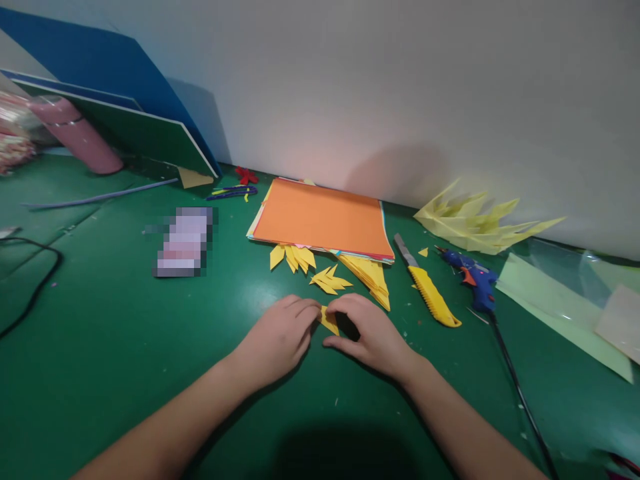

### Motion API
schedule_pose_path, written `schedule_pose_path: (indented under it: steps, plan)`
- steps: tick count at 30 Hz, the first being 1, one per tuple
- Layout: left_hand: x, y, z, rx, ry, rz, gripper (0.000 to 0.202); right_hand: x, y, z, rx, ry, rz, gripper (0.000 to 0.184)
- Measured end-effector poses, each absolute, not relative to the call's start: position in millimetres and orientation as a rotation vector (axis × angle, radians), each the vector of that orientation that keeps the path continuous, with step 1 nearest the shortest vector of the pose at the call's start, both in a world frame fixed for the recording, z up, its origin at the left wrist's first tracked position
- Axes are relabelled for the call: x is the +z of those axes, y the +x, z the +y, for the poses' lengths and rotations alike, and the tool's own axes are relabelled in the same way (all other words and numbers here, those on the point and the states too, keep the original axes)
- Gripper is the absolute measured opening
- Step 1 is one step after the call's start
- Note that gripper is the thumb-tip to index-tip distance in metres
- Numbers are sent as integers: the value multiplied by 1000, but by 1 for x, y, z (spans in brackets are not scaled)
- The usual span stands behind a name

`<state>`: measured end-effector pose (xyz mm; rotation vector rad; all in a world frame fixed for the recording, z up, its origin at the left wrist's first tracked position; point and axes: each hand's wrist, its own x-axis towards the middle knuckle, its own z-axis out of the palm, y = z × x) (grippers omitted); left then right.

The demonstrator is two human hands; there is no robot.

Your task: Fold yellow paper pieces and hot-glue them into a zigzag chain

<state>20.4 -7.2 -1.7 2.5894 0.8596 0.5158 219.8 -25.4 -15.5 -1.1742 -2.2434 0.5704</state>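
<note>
Both of my hands meet low on the green table [100, 347] around a small yellow paper piece [329, 320]. My left hand [280, 337] has its fingers curled and pinches the piece's left edge. My right hand [367, 330] is curled over its right side, fingertips pressed on the paper. Just beyond my hands lie cut yellow leaf-shaped pieces [330, 280] and a small stack of yellow paper [370, 275].
A stack of coloured sheets with orange on top [323, 219] lies by the wall. To the right are a yellow utility knife [430, 293], a blue glue gun [473, 277] with black cord, spiky yellow cut-outs [475, 220] and pale green sheets [560, 313]. Boards and a pink bottle [80, 137] stand at the left.
</note>
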Motion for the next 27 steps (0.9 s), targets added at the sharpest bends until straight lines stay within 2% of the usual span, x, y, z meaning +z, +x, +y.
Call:
schedule_pose_path:
  steps: [3,12,18,22,27]
  plan:
    - [-1,19,-5,498,2592,853,24,-15,220,-24,549,-1146,-2257,11]
    - [-7,13,2,488,2662,835,30,-15,222,-22,374,-1073,-2359,29]
    - [-4,10,8,488,2607,662,31,-19,221,-25,406,-1036,-2377,26]
    - [-2,9,10,461,2584,651,30,-17,221,-27,423,-1048,-2361,9]
    - [-3,9,8,479,2571,658,31,-15,219,-25,365,-1058,-2373,17]
